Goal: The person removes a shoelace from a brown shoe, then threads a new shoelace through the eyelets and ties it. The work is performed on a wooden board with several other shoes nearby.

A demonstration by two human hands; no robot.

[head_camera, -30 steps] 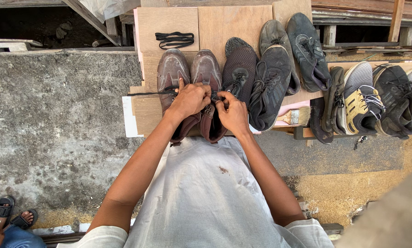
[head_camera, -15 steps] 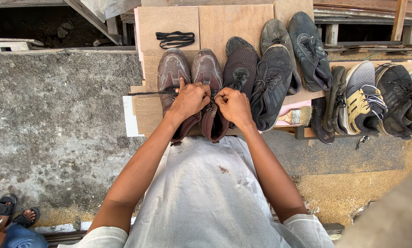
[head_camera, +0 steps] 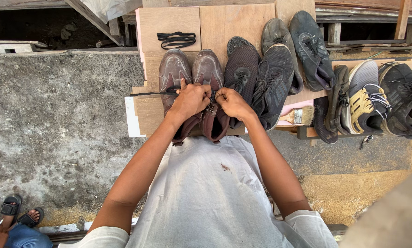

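Worn brown leather boots [head_camera: 192, 82]: both hands (left hand [head_camera: 192, 98], right hand [head_camera: 231, 102]) pinch a thin black lace [head_camera: 153, 93].

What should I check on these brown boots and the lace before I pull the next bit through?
1. Both hands on the lacing: ok. The left hand and right hand meet over the right brown boot.
2. Lace end free: ok. A dark lace runs out leftward from the left hand across the left brown boot.
3. Which eyelet the lace is at: cannot tell, the fingers cover it.
4. Boots steady: ok. Both lie side by side on the wooden boards.
5. Spare laces at hand: ok. A bundle of black laces lies on the board beyond the boots.
6. Room at the right: not ok. A dark sneaker presses close beside the right boot.
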